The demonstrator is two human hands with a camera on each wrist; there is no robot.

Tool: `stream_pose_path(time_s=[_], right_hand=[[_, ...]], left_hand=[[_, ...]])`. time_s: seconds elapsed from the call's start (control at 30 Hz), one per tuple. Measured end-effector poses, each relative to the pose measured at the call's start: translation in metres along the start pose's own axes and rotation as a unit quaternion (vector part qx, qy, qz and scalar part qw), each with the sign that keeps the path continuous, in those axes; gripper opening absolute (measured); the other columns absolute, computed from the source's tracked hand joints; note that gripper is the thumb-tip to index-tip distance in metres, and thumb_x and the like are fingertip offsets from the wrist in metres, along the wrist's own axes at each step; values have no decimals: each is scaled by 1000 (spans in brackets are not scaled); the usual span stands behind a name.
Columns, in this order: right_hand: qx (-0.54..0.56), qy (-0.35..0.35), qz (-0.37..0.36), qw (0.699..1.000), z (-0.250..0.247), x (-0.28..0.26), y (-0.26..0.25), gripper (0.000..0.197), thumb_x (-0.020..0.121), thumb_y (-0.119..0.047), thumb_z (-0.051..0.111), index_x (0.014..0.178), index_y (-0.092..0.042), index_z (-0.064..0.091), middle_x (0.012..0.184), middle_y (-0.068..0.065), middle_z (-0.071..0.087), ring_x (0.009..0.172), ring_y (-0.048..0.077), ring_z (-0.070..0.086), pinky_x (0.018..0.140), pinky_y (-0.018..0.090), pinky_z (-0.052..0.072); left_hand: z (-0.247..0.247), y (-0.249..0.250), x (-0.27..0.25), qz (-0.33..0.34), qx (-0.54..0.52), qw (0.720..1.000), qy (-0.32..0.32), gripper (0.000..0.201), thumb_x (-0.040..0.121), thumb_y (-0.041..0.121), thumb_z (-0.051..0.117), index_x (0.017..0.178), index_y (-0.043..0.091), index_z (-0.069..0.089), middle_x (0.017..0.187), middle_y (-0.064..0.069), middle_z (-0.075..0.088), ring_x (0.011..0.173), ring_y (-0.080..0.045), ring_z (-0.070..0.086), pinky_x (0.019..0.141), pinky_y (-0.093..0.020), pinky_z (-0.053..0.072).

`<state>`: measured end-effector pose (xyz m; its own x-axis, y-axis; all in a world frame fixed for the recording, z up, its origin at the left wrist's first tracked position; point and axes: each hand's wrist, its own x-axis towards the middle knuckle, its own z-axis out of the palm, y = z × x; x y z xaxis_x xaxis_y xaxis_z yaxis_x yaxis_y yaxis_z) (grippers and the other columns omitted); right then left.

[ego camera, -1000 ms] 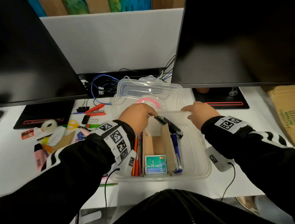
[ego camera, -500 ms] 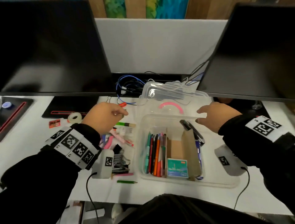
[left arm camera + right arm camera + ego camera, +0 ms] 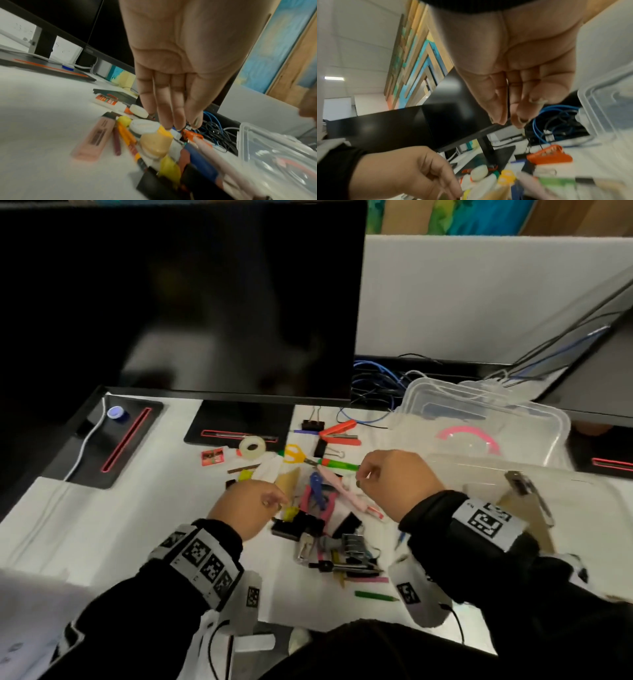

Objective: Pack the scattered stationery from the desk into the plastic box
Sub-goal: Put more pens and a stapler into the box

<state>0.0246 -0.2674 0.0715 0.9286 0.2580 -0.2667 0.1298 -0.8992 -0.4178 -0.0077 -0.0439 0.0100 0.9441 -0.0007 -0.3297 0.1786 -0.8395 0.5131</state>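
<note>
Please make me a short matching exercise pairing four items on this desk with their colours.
Things:
1. scissors handles
2. staple remover
3. tape roll
4. binder clip

Colours:
A. black
B. yellow
C. translucent white
D. orange-red

Pairs: 1-B, 2-D, 3-C, 4-A

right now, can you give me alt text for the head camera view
Both hands, the left hand and the right hand, hover empty over a pile of scattered stationery on a white desk. A clear plastic box sits to the right, below a dark monitor.
</note>
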Motion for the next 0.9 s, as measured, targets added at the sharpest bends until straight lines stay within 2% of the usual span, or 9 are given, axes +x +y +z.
stream_pose_path(time_s=[0.1,0.17,0.23,0.3,0.37,0.5,0.57,0.77,0.9], right_hand=[[-13,-52,52,997,30,20,-17,24,94,-17,47,108,-10,65,113,8,65,105,26,59,88,29,46],[-28,-83,84,993,45,29,-20,28,96,-17,46,120,-7,57,121,12,60,111,27,57,91,28,44],[-32,-83,116,989,59,37,-21,29,96,-16,46,123,-7,53,124,13,56,113,27,55,91,28,44],[-31,-78,135,987,70,42,-20,29,94,-15,49,121,-7,53,123,14,56,113,27,55,91,29,45],[-26,-87,146,985,80,46,-21,30,92,-15,52,121,-7,52,123,14,56,112,28,55,93,30,45],[-42,-135,117,983,96,43,-29,32,87,-23,59,117,-12,57,119,9,57,109,25,56,90,29,46],[-60,-153,89,982,106,39,-32,31,86,-29,58,115,-16,59,116,6,58,107,23,56,87,28,45],[-83,-118,60,988,125,37,-33,46,80,-34,63,122,-22,50,122,4,48,114,25,50,93,35,44],[-100,-132,63,984,127,38,-31,44,81,-36,62,123,-24,51,121,6,46,111,27,51,90,35,44]], left_hand=[[13,-20,2,14,-3,999,-35,21,87,12,59,100,22,72,104,4,67,93,-13,61,86,-20,44],[22,-28,4,29,4,999,-44,22,86,12,61,104,23,70,105,5,62,90,-10,58,80,-13,37],[28,-34,6,46,8,997,-56,24,86,14,63,107,23,68,106,6,56,82,-6,50,75,-10,33],[32,-37,9,58,5,996,-60,27,84,17,65,111,24,64,109,5,51,80,-7,48,77,-15,36],[34,-40,13,72,2,995,-67,35,82,21,67,116,26,60,112,4,48,87,-11,51,82,-21,42],[40,-39,24,77,46,991,-96,53,80,24,66,130,29,49,120,3,43,105,-16,50,89,-28,44],[44,-38,31,74,59,990,-100,55,78,23,67,129,29,47,121,3,41,108,-18,49,91,-33,46],[47,-43,38,78,38,991,-103,47,76,19,69,119,23,52,118,2,41,104,-18,50,91,-33,45],[49,-47,32,101,34,990,-92,46,76,22,71,118,23,53,114,4,39,90,-12,46,79,-21,39]])
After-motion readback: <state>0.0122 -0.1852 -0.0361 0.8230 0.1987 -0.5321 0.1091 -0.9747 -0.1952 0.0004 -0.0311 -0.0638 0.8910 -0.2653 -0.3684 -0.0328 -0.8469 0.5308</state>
